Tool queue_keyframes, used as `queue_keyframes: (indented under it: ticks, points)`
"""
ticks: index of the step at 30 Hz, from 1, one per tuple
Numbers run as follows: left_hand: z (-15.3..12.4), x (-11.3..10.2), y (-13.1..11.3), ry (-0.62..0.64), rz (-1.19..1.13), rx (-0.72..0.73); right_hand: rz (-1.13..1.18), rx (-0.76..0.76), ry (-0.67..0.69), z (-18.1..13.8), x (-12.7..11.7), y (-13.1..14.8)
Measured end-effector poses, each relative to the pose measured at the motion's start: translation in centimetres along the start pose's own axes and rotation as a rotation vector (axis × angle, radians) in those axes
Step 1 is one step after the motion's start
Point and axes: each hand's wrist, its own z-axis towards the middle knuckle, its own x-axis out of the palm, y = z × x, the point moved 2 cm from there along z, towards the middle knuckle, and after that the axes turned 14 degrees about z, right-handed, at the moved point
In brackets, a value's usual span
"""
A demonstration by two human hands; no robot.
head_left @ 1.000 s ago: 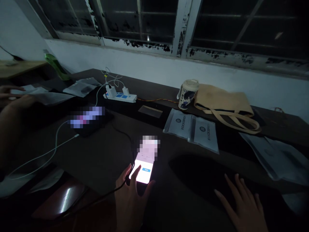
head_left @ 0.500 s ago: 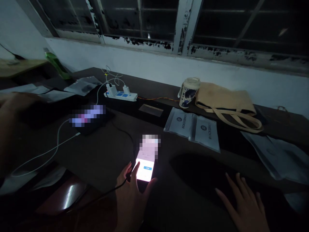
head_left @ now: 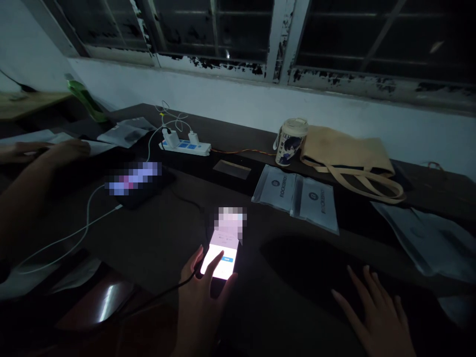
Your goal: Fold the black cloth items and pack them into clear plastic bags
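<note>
In the head view my left hand (head_left: 203, 295) is around the lower end of a lit smartphone (head_left: 219, 267), its thumb at the right edge and fingers at the left. The index finger reaches over the screen to a blue button. A black cable (head_left: 174, 286) runs past this hand. My right hand (head_left: 377, 312) rests on the dark table (head_left: 267, 292), fingers apart and holding nothing. The top of the phone's screen is pixelated.
Another person's hands (head_left: 69, 153) are over papers at the left, near a second lit phone (head_left: 136, 177). Behind stand a white power strip (head_left: 186, 147) and a lidded cup (head_left: 292, 144). Printed plastic pouches (head_left: 277, 188) and a beige tote bag (head_left: 345, 148) lie at right.
My left index finger has moved right across the screen onto the blue button. At the left, the other person's hands have shifted right over the papers. My right hand stays put.
</note>
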Motion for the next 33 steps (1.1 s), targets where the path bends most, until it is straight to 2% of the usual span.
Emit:
queue_keyframes:
  ticks: [10, 16, 22, 28, 33]
  points:
    - [-0.3, 0.3, 0.2, -0.047, 0.026, 0.105, 0.010, 0.004, -0.007, 0.2, -0.3, 0.5]
    - [-0.4, 0.1, 0.4, -0.024, -0.091, -0.005, 0.012, -0.003, -0.002, 0.0, -0.1, 0.4]
    - [0.1, 0.1, 0.5, 0.061, -0.178, -0.120, 0.021, 0.036, -0.054, 0.2, -0.3, 0.8]
    - [0.8, 0.3, 0.9, 0.085, -0.169, -0.117, 0.016, 0.012, -0.038, 0.2, -0.3, 0.6]
    - [1.0, 0.4, 0.7, 0.028, -0.144, -0.092, 0.014, 0.002, -0.006, 0.2, -0.3, 0.5]
